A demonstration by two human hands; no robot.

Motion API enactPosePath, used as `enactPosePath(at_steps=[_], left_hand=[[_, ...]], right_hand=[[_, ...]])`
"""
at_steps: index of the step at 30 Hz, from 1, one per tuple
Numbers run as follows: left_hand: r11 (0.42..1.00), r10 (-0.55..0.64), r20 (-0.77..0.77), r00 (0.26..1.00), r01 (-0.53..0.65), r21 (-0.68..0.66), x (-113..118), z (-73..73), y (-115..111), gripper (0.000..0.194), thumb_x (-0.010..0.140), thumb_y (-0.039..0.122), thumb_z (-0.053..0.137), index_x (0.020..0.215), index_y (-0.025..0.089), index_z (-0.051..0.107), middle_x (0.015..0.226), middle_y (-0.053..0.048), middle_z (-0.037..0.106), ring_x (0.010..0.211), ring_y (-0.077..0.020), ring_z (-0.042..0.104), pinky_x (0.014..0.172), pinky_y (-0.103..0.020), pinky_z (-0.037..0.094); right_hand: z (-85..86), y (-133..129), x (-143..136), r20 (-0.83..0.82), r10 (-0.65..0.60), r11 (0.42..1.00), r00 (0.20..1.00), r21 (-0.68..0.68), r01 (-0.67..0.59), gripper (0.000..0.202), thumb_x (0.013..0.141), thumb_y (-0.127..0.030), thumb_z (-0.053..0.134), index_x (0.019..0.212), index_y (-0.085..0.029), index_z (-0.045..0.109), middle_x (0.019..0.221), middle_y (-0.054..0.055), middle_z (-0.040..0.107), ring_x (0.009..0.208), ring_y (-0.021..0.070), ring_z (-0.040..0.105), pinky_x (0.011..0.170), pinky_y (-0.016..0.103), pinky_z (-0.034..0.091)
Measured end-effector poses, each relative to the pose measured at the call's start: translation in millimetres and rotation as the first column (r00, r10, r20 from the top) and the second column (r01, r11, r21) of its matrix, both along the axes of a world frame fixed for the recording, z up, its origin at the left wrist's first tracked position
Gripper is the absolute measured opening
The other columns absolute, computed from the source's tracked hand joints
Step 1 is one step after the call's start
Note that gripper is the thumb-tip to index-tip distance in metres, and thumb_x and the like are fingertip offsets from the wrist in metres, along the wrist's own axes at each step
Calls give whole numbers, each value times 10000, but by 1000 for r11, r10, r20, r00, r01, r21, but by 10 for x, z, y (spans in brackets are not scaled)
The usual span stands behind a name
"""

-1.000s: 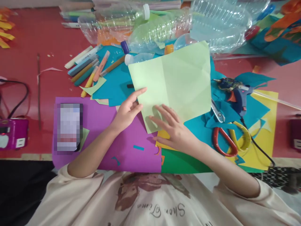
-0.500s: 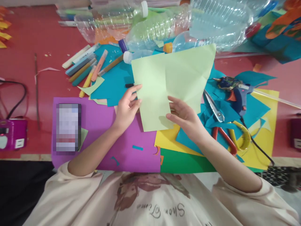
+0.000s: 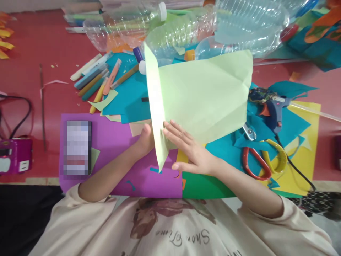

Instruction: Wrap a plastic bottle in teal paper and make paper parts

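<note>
A pale green sheet of paper (image 3: 205, 96) is above the table, its left part bent up along a crease into a narrow standing flap (image 3: 155, 103). My left hand (image 3: 146, 140) is behind that flap, on its left side; the thumb sticks out straight and the other fingers are mostly hidden. On the near side of the crease, my right hand (image 3: 190, 151) touches the paper with its fingers stretched and the thumb apart. Beneath the paper lie purple sheet (image 3: 114, 142) and blue sheet (image 3: 133, 103). Scissors (image 3: 257, 163) with red and yellow handles are partly covered by the paper's right side.
A glue gun (image 3: 274, 110) with a cord lies to the right on blue and yellow sheets. Several markers (image 3: 93, 78) are at the upper left. Clear plastic bottles (image 3: 181, 32) line the back. A phone (image 3: 77, 147) rests on the purple sheet.
The left panel of the green paper has swung upright, and the right part spreads wider to the right. My left hand has slid behind the flap; my right hand has moved slightly left and nearer me.
</note>
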State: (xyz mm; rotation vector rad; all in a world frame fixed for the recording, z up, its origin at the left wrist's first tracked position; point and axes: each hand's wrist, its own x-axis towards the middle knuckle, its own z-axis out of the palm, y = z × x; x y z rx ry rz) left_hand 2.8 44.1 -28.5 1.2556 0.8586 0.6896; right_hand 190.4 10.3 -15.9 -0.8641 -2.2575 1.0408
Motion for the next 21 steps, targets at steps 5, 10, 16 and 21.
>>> enactPosePath(at_steps=[5,10,16,21], left_hand=[[930,56,274,960,50,-365,-129,109,-24,752,656,837,482,1165,290,568,1294,-28,629,1184,-290,602,813,-395,596],[853,241,33,970,-195,-484,-119,286,121,519,623,459,712,1066,202,628,1105,-64,708,1062,-324,656,852,-436,575],[759,517,-149,843,-532,-376,-67,315,235,402,543,286,721,930,199,661,801,-30,721,949,-334,679,837,-438,551],[697,681,-76,729,-676,-237,-79,289,261,284,524,257,722,794,199,656,784,-31,713,962,-310,667,879,-417,527]], right_hand=[[-59,-23,-51,204,-20,998,979,61,8,731,904,-633,345,1493,-202,296,1589,69,222,1489,238,33,1206,497,100],[-75,-34,-65,266,-31,993,964,120,-1,671,906,-598,390,1449,-204,397,1572,95,251,1479,279,84,1196,526,125],[-82,-2,-5,222,-155,969,963,226,104,532,947,-483,408,1368,-174,507,1501,95,415,1452,281,237,1173,543,239],[-45,9,51,115,-310,919,944,291,266,360,958,-296,432,1268,-192,582,1386,85,564,1396,251,382,1150,538,318]])
